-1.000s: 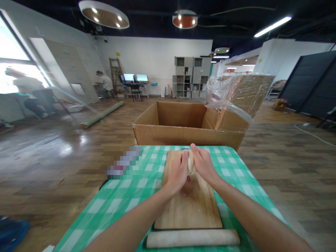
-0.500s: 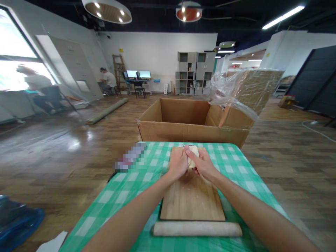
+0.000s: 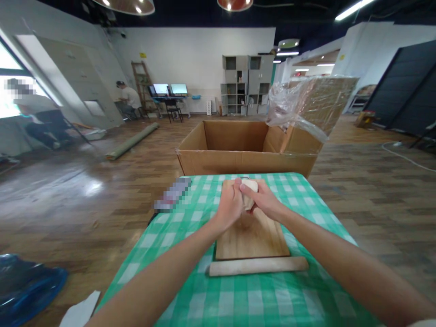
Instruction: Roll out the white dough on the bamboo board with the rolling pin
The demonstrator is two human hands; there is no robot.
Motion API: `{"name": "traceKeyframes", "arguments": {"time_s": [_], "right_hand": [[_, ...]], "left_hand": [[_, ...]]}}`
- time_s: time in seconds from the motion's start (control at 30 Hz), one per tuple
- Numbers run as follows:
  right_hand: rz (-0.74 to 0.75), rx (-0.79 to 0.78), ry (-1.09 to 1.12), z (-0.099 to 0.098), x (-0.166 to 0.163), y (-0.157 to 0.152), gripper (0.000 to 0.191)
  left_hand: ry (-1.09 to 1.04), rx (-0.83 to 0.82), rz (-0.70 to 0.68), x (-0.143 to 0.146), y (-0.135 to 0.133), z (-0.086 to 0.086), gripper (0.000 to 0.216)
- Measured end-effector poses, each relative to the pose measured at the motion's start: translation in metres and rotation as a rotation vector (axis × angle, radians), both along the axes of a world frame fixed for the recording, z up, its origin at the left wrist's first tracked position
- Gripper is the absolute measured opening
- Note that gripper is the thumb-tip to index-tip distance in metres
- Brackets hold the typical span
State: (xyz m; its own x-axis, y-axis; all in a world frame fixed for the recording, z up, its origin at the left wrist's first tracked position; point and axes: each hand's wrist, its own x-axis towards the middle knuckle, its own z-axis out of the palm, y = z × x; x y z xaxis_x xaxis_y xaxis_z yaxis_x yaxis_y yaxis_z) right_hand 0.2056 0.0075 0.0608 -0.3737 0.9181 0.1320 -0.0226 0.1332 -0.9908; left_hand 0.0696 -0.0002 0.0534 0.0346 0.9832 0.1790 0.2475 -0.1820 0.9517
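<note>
Between my two hands is a pale lump of dough (image 3: 250, 187), held above the far part of a wooden cutting board (image 3: 252, 240). My left hand (image 3: 230, 202) closes on the dough from the left, thumb upward. From the right, my right hand (image 3: 265, 198) wraps round it, with the thumb across its near face. The fingers under the dough are mostly hidden. A wooden rolling pin (image 3: 259, 266) lies crosswise along the near edge of the board, untouched.
A green and white checked cloth (image 3: 184, 281) covers the table. On its left edge lies a blurred-out flat object (image 3: 173, 195). Beyond stands a large open cardboard box (image 3: 245, 160) with plastic wrap. Blue plastic (image 3: 27, 288) is on the floor at left. Two people sit in the left background.
The camera view has tilted down and shifted slightly, so the table sits higher in view. My hands still hold the dough, which now shows a rounder top.
</note>
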Motion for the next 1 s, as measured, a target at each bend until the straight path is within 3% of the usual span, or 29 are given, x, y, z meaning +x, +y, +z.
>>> {"name": "traceKeyframes", "arguments": {"time_s": [0.13, 0.23, 0.37, 0.5, 0.63, 0.83, 1.0], "right_hand": [[-0.018, -0.021, -0.1, -0.024, 0.004, -0.027, 0.042], [-0.122, 0.017, -0.129, -0.033, 0.008, -0.036, 0.036], [-0.176, 0.115, -0.116, -0.036, 0.015, -0.034, 0.033], [-0.135, -0.001, -0.046, -0.042, 0.022, -0.032, 0.041], [-0.073, -0.063, -0.042, -0.05, 0.026, -0.034, 0.046], [-0.071, 0.162, -0.202, -0.045, 0.029, -0.034, 0.046], [0.023, 0.019, -0.157, -0.044, 0.032, -0.036, 0.051]], "left_hand": [[-0.115, -0.091, -0.05, -0.003, -0.027, -0.024, 0.071], [-0.165, -0.149, -0.147, -0.006, -0.036, -0.037, 0.061], [-0.217, -0.286, -0.347, -0.009, -0.039, -0.04, 0.05], [-0.204, -0.286, -0.438, -0.011, -0.037, -0.041, 0.049], [-0.198, -0.25, -0.39, -0.011, -0.038, -0.043, 0.044], [-0.226, -0.251, -0.353, -0.012, -0.043, -0.041, 0.046], [-0.085, -0.215, -0.288, -0.012, -0.045, -0.038, 0.054]]}}
